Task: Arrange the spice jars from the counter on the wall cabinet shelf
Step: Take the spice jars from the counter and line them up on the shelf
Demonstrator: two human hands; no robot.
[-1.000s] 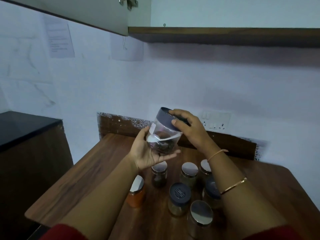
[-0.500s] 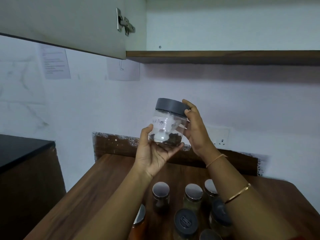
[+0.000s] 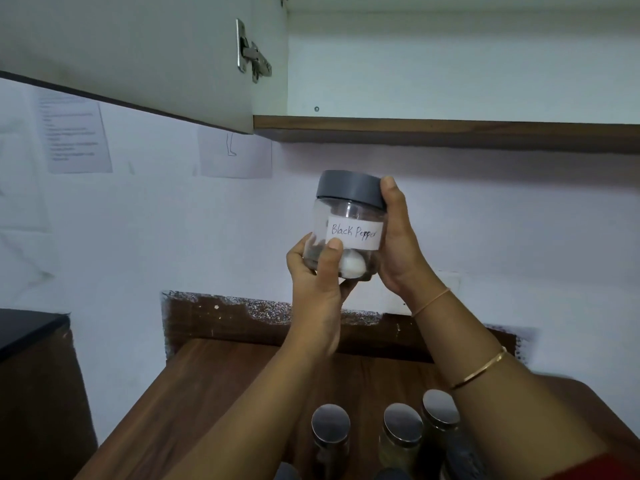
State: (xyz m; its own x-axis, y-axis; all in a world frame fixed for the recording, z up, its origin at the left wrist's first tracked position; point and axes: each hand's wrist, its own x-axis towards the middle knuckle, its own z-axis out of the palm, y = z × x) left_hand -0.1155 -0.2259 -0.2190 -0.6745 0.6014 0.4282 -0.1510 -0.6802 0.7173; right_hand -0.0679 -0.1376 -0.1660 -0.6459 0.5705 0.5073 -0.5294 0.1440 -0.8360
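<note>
Obs., standing beside the person.

Nearest: wooden surface [image 3: 207, 393]. Three metal-lidded jars [image 3: 402, 422] stand close together at its near end. More lids at the bottom edge are too cut off to count.

Above them, both arms are raised. Black Pepper jar [image 3: 348, 213] is held upright in the air, well above the surface and below the shelf, resting on neither.
- Left hand [image 3: 317, 285] grasps it low. The thumb presses the front wall at the lower corner of the label [image 3: 356, 233], and the fingers wrap under and behind the base.
- Right hand [image 3: 398, 244] grasps the right side, palm along the wall and thumb up against the grey lid [image 3: 349, 187].

Jar: clear, rigid, wide-bodied. Inside is a thin dark layer at the bottom and a white object I cannot identify.

Judgement:
- Nearly empty, so light.
- The smooth wall is probably slick.
- Glass or plastic cannot be determined, so treat it as breakable.
- Best hold is around the body with support under the base. Do not hold it by the lid alone, since its tightness is unknown.

Behind: a dark wood strip [image 3: 242, 320] runs along the wall, with two paper sheets [image 3: 74, 136] higher up.

Farthest and highest: the shelf [image 3: 443, 128] of the wall cabinet, with a brown front edge. The door [image 3: 138, 53] is swung open to the left on its hinge [image 3: 251, 53]. The shelf top is hidden from this angle, so its contents are unknown.
</note>
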